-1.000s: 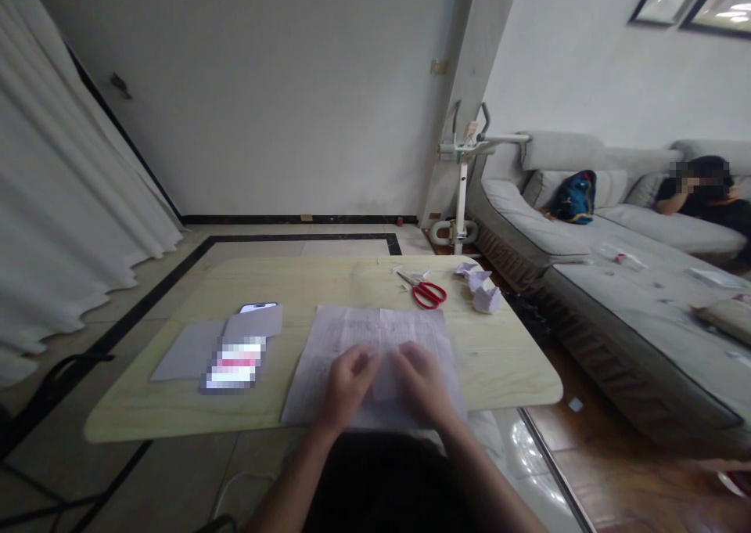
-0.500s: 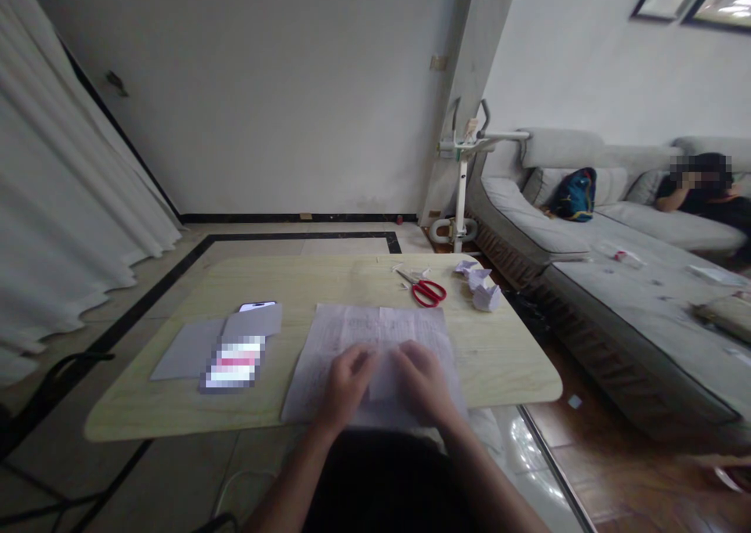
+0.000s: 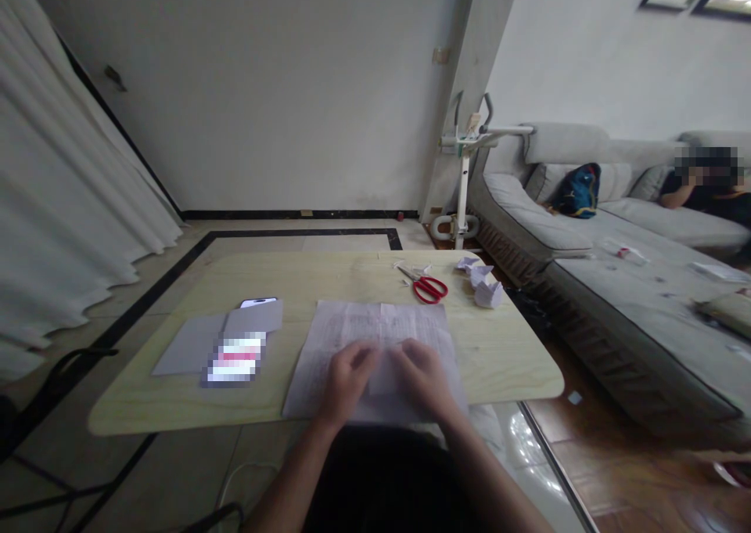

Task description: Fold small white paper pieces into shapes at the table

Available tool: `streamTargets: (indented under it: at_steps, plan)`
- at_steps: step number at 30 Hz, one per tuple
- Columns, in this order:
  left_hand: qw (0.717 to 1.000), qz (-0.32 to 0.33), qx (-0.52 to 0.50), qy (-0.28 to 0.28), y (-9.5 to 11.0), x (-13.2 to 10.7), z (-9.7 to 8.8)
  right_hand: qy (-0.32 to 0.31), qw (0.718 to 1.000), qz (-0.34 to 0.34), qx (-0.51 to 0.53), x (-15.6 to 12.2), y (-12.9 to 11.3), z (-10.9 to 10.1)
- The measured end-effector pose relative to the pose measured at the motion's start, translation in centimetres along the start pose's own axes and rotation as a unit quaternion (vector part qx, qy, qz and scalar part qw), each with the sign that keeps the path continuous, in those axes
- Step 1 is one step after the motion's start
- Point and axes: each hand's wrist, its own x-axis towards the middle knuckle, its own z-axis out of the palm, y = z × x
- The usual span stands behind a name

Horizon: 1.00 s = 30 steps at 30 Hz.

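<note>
A large printed sheet of paper [image 3: 334,325] with crease lines lies at the table's near edge. Above its middle, a smaller pale piece of paper [image 3: 384,378] sits between my two hands. My left hand [image 3: 347,380] holds its left side, fingers curled in a pinch. On the other side, my right hand [image 3: 423,372] is likewise closed at the paper's upper right, fingertips pointing inward. The fingertips are blurred, so the exact grip is hard to see. Beyond the sheet lie red-handled scissors [image 3: 429,289], with white paper scraps [image 3: 419,269] by the blades.
Folded paper pieces [image 3: 486,292] stand at the table's [image 3: 510,369] far right. To the left, a lit phone [image 3: 235,358] lies by white paper sheets [image 3: 188,345], another phone [image 3: 258,303] behind. A grey sofa [image 3: 622,298] stands right, with a person [image 3: 709,196] on it.
The view has shifted very slightly. Both hands keep almost the same pose at the small paper, and the objects on the table stay in place.
</note>
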Motion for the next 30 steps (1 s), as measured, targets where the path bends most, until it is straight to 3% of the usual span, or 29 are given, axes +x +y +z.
streamTargets:
  at_steps: [30]
  plan:
    - [1.0, 0.002, 0.005, 0.016, -0.44, 0.18, -0.05, -0.027, 1.0, 0.0, -0.006, 0.07, 0.25, -0.24]
